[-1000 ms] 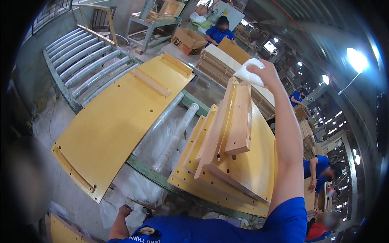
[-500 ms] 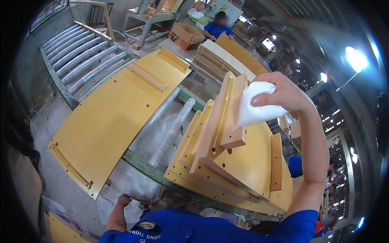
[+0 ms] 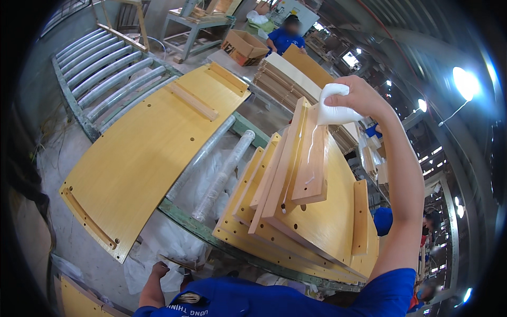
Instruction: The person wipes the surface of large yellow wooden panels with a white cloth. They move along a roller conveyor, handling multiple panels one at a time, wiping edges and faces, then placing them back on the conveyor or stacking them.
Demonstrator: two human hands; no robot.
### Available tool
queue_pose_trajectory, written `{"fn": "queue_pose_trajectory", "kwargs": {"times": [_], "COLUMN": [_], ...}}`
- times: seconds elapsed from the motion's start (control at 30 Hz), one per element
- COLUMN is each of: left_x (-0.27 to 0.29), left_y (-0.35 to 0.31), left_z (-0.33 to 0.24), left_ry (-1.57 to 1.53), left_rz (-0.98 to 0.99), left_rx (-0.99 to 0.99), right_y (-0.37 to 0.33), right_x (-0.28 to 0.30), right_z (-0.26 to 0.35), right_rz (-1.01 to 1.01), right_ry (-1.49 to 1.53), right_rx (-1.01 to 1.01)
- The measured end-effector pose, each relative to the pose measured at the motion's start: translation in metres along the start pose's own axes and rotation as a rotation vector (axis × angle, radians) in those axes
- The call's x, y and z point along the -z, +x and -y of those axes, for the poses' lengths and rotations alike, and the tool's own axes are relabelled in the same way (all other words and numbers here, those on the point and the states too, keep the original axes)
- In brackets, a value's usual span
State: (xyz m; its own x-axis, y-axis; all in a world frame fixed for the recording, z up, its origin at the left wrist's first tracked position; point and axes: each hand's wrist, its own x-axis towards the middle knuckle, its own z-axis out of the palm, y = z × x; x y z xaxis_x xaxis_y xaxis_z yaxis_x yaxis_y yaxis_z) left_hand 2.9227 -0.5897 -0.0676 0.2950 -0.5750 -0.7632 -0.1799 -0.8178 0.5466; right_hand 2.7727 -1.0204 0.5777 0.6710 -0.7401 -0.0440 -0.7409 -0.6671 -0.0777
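Note:
My right hand [image 3: 355,98] grips a soft white squeeze bottle [image 3: 338,108], tipped with its narrow end down over a wooden batten [image 3: 311,174]. A white bead of glue [image 3: 311,142] runs along that batten's face. The board edge [image 3: 293,158] just left of it bears another white line. The batten lies on a stack of yellow curved panels [image 3: 338,195], whose ends have drilled holes. Low at the left, away from the stack, my left hand [image 3: 160,269] hangs with its fingers curled in; nothing shows in it.
Another yellow panel [image 3: 142,142] with battens lies across the roller conveyor [image 3: 113,66] on the left. Beyond stand an open cardboard box [image 3: 244,47] and a pile of boards [image 3: 290,79], with a person in blue [image 3: 285,38] behind. A green conveyor rail [image 3: 195,227] runs in front.
The squeeze bottle in my right hand has moved up and away along the batten. A wavy white glue line now shows on the batten's face, which was bare there before.

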Motion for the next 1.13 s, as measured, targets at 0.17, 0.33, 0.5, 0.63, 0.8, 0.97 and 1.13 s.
{"fn": "queue_pose_trajectory", "kwargs": {"times": [0.17, 0.33, 0.5, 0.63, 0.8, 0.97, 1.13], "left_x": [0.003, 0.003, 0.002, 0.004, 0.011, 0.035, 0.047], "left_y": [-0.002, -0.003, -0.01, -0.015, -0.021, -0.033, -0.024], "left_z": [0.002, 0.0, 0.0, -0.006, -0.023, -0.032, -0.052], "left_ry": [-0.024, -0.016, -0.034, 0.034, 0.025, 0.194, 0.416], "left_rz": [-0.004, -0.01, 0.003, -0.008, 0.011, -0.015, -0.047], "left_rx": [0.03, 0.003, -0.016, -0.044, -0.1, -0.147, -0.349], "right_y": [0.028, 0.053, 0.053, 0.012, -0.084, -0.173, -0.223], "right_x": [-0.002, -0.008, 0.0, 0.011, -0.052, -0.134, -0.163], "right_z": [-0.02, -0.03, -0.033, -0.057, -0.118, -0.062, -0.038], "right_rz": [-0.075, -0.133, -0.115, -0.113, -0.153, 0.026, -0.654], "right_ry": [-0.107, -0.225, -0.163, 0.38, 1.868, 2.549, 1.933], "right_rx": [-0.038, -0.04, -0.196, -0.199, -0.072, 0.216, -0.153]}}
